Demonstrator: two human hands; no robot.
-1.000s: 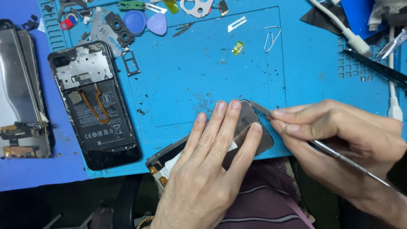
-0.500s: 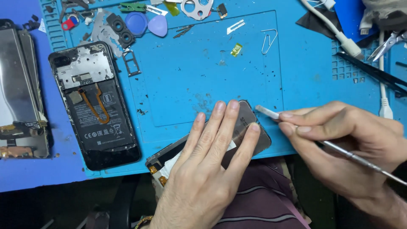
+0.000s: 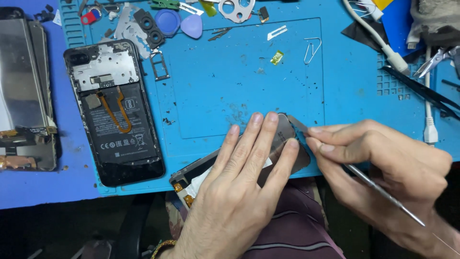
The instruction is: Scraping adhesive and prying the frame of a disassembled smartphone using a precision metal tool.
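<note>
Pressing flat, open left hand point(image 3: 244, 177) on phone panel point(image 3: 287, 139); right hand point(image 3: 383, 163) pinching metal pry tool point(image 3: 378, 189).

The opened phone point(image 3: 115, 112) lies on the mat's point(image 3: 230, 86) left edge. The screen panel point(image 3: 287, 144) overhangs its front edge. 2 picks point(image 3: 179, 24) sit at its back edge.

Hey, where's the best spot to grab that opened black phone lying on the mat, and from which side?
Take the phone across its long side edges near the middle, from above. It lies flat, open side up, so this avoids the exposed orange flex cable.
</note>
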